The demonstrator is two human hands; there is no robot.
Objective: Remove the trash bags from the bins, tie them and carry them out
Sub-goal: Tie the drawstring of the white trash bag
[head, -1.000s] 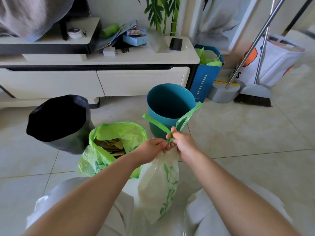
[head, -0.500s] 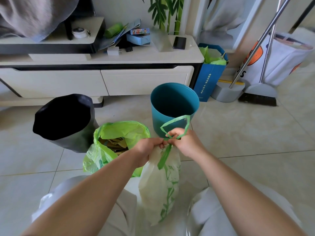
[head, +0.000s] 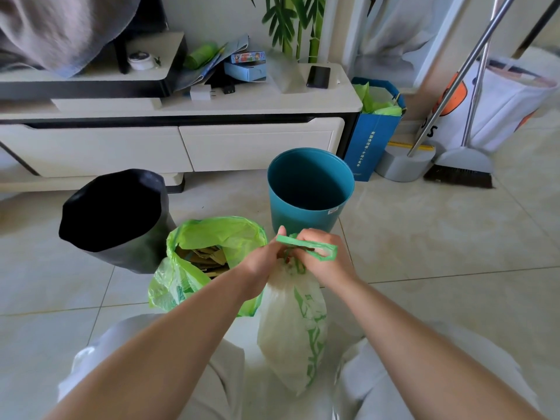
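From the head camera, both hands meet at the gathered neck of a pale trash bag (head: 292, 334) with green print, which hangs between the person's knees, near the camera. The left hand (head: 263, 262) has its fingers clenched on the bunched top of the bag. The right hand (head: 322, 259) grips the same neck, its fingers closed on a green drawstring (head: 312, 245) that loops over its knuckles. Just left of the hands, a green trash bag (head: 194, 277) stands open on the tiled floor (head: 439, 237), with brown cardboard scraps visible inside. Farther left sits a black bin (head: 121, 219), tilted toward the camera. Just beyond the hands stands an unlined teal bin (head: 309, 192). A broom (head: 460, 168) leans at the far right.
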